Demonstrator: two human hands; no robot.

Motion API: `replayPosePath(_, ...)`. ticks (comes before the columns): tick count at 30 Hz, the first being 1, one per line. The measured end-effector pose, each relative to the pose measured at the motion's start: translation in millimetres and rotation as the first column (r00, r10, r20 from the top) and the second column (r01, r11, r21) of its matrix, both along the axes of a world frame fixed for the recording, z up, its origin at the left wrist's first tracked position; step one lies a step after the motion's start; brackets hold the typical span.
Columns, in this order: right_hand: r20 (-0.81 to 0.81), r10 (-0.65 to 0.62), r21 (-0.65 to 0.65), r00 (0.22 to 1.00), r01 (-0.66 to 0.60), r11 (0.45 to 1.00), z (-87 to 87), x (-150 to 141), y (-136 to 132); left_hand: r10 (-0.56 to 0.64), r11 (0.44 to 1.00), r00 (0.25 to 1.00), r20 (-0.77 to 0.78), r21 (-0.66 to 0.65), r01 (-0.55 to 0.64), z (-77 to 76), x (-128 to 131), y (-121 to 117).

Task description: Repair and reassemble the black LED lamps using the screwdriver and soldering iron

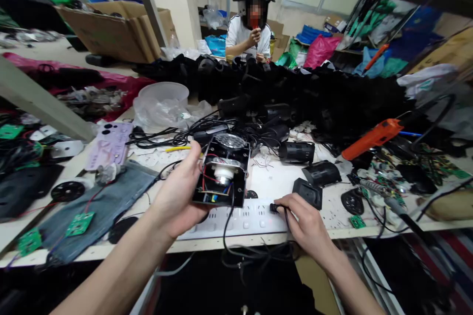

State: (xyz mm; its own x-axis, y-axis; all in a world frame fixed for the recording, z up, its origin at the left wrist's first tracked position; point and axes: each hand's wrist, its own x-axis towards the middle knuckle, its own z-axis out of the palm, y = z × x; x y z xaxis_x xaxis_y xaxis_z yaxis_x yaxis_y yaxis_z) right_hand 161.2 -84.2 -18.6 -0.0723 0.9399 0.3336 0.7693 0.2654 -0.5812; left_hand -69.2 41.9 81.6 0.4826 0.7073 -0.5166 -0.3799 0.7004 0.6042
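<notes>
My left hand (185,192) is closed around an opened black speaker housing (221,172), tilted toward me. Inside it show a round silver-white part, red wires and a small circuit board. A black cable (228,226) hangs from the housing and loops below the table edge. Between the fingers of my right hand (301,221) is a black plug (274,207), held at the sockets of a white power strip (240,220). Whether its prongs sit in a socket cannot be made out. A square black cover (307,193) lies just beyond my right hand.
Black cylindrical housings (321,173) and an orange-handled tool (373,139) lie to the right, near a pile of circuit boards (417,167). On the left are a purple phone (109,145) and a grey cloth (133,189). A person (249,34) sits across, behind heaped black parts.
</notes>
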Motion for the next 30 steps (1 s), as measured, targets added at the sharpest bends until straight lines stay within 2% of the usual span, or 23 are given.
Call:
replayPosePath(3,-0.005,0.028,-0.013,1.000,-0.028,1.000,0.8,8,-2,-0.048,0.992,0.998,-0.027,-0.115,0.045,-15.4,14,-9)
replayPosePath(7,0.056,0.073,0.032,0.996,-0.075,0.997,1.4,8,0,-0.067,0.975,0.996,-0.066,-0.218,0.051,-29.3,23,-18)
replayPosePath(16,0.262,0.125,-0.010,0.957,-0.127,0.992,7.1,7,-3,-0.043,0.961,0.998,-0.045,-0.275,0.029,-52.7,24,-26)
replayPosePath(25,0.272,0.121,-0.020,0.955,-0.120,0.993,-4.2,3,-6,-0.020,0.953,0.998,-0.057,-0.303,0.002,-56.9,26,-24)
replayPosePath(30,0.200,0.103,-0.032,0.974,-0.098,0.995,-11.2,-2,-6,-0.044,0.958,0.997,-0.059,-0.286,0.025,-55.6,29,-23)
